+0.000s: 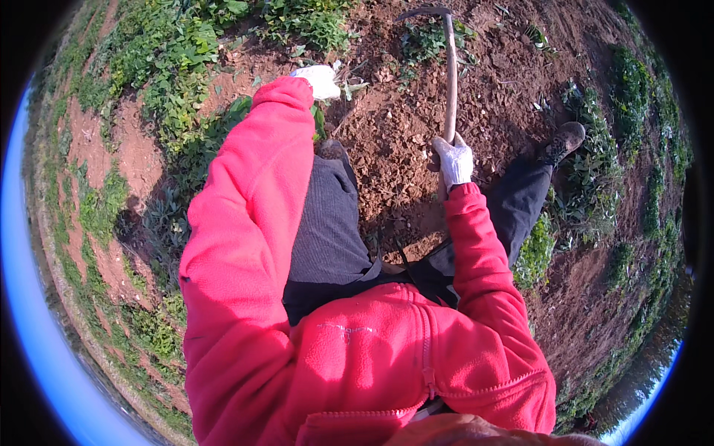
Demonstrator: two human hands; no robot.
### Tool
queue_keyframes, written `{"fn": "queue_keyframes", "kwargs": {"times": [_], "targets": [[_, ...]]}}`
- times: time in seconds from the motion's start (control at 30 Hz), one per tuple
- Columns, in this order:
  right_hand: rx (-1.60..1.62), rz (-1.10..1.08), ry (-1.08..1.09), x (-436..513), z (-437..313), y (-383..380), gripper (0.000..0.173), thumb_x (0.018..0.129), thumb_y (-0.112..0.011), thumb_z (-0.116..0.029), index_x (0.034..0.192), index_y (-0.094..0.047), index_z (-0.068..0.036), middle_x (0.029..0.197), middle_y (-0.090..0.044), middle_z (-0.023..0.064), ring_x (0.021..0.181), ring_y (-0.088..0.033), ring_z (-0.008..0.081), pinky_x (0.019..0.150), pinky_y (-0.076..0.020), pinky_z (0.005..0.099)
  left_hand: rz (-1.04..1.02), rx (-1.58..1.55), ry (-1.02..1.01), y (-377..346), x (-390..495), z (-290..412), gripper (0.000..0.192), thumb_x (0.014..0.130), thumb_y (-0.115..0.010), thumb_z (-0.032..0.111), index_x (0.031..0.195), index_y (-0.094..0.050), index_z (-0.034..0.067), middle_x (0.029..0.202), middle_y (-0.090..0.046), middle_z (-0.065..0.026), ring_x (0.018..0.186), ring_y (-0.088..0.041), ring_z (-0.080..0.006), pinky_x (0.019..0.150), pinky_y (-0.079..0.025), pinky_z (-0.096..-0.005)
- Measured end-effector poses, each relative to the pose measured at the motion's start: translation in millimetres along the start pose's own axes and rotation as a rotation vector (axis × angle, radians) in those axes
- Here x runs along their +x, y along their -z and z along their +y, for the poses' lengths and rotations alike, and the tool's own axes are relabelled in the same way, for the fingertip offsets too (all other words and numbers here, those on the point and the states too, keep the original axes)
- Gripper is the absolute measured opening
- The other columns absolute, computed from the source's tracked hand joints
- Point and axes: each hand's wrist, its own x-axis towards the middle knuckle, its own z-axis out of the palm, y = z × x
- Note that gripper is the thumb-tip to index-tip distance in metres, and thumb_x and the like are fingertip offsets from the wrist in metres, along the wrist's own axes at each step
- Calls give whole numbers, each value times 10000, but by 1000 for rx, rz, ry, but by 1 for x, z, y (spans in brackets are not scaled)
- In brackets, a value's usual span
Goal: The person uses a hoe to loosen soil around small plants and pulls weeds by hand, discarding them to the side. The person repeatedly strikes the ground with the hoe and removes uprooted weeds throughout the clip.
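My right hand (455,161), in a white knit glove, grips the wooden handle (452,83) of a hoe. The handle points away from me, and its narrow, curved dark metal head (425,11) lies at the far end over the soil, beside a small clump of green leaves (427,42). Out to the left, my left hand (318,82) in a white glove is low over the ground by the leafy plants. Thin stems and pale leaves (351,85) show right at its fingertips. Whether the fingers hold them is hidden.
Loose reddish-brown clods (385,139) cover the ground between my legs. Leafy vines (184,72) grow along the left, with more uprooted-looking greenery (591,150) on the right. My right shoe (566,139) is beside that greenery; my left shoe (334,150) is under my left forearm.
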Motion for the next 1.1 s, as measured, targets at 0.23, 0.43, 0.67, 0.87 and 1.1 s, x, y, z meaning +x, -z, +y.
{"fn": "queue_keyframes", "kwargs": {"times": [0.23, 0.43, 0.67, 0.87, 1.1], "targets": [[-12, -144, -170, -63, 18, 28, 297, 845, -683, -150, 1101, -613, -17, 730, -594, 3, 529, -518, 80, 498, -492, 239, -56, -42, 1, 1, 2, -4, 523, 787, -597, 448, 1072, -634, 10, 1096, -649, -202, 1016, -634, -355, 858, -493, -453], [-188, -14, -76, -122, 28, 66, 381, 846, -692, -162, 1194, -615, -27, 757, -608, -14, 594, -526, 63, 532, -450, 233, 32, 12, -35, -2, 3, -3, 523, 786, -598, 453, 1070, -637, 16, 1100, -647, -195, 1021, -631, -357, 864, -491, -455], [-502, 59, 14, -101, 34, 64, 541, 807, -722, -242, 1311, -572, -112, 750, -643, 59, 624, -602, 115, 580, -488, 286, 42, 33, 14, 5, -3, -10, 520, 791, -608, 445, 1085, -639, 16, 1093, -651, -199, 1014, -636, -348, 854, -494, -442], [-486, 14, -76, -147, 27, 73, 644, 820, -717, -246, 1415, -490, -145, 735, -642, 58, 574, -613, 117, 530, -494, 289, 88, -236, 131, 6, -9, -37, 527, 746, -660, 459, 1010, -659, 3, 934, -678, -176, 861, -656, -323, 769, -496, -420], [-432, 56, 51, -119, 15, 50, 492, 824, -694, -273, 1270, -588, -94, 731, -642, 38, 605, -603, 126, 580, -493, 302, 206, -281, 218, -12, -16, -52, 520, 730, -687, 468, 990, -669, 18, 892, -670, -164, 871, -638, -312, 779, -470, -414]]}}
